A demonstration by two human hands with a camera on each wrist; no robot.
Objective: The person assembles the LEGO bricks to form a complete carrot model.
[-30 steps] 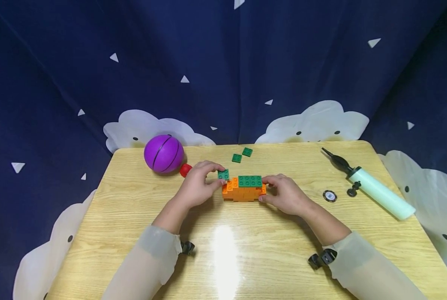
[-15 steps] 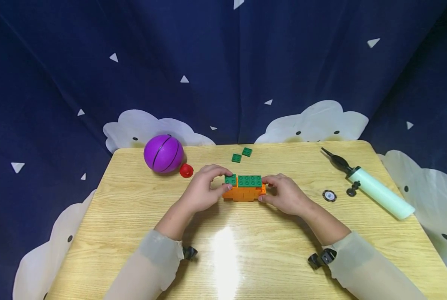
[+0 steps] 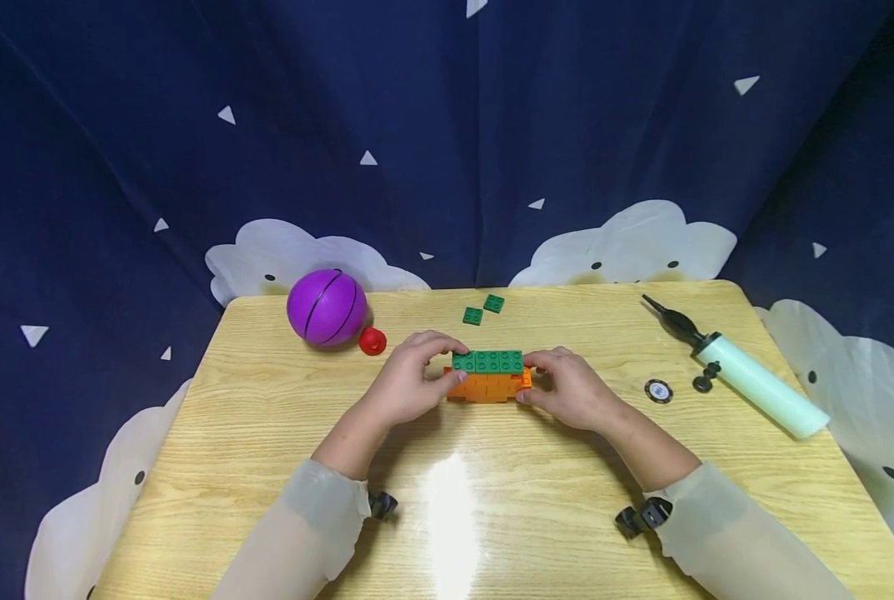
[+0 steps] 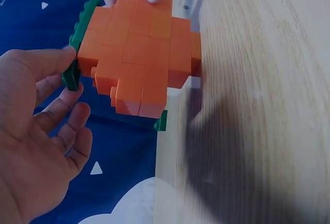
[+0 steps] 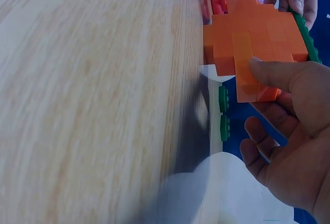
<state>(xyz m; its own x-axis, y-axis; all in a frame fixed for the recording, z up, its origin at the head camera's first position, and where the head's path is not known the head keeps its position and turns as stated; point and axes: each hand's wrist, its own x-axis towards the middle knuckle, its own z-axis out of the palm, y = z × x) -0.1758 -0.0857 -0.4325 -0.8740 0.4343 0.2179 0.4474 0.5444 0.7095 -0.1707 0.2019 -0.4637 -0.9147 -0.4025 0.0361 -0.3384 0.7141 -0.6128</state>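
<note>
An orange block build [image 3: 487,387], stepped at both ends, stands on the table in the head view. A row of flat green studded bricks [image 3: 500,362] runs along its top. My left hand [image 3: 409,379] pinches the leftmost green brick [image 4: 71,75] between thumb and fingers, at the left end of that row; in the left wrist view it sits at the build's top edge. My right hand [image 3: 570,390] grips the right end of the orange build, its thumb [image 5: 273,72] on the near face. The build's far side is hidden in the head view.
Two loose green bricks [image 3: 472,316] lie behind the build. A purple ball [image 3: 327,307] and a small red hat-shaped piece [image 3: 372,341] are at the back left. To the right lie a pale green pump [image 3: 765,387], a small black piece [image 3: 706,377] and a black-and-white chip [image 3: 659,391].
My left hand has moved right with the green brick, from beside the build onto its top. The gap to the other green bricks has closed. My right hand stays in place.
</note>
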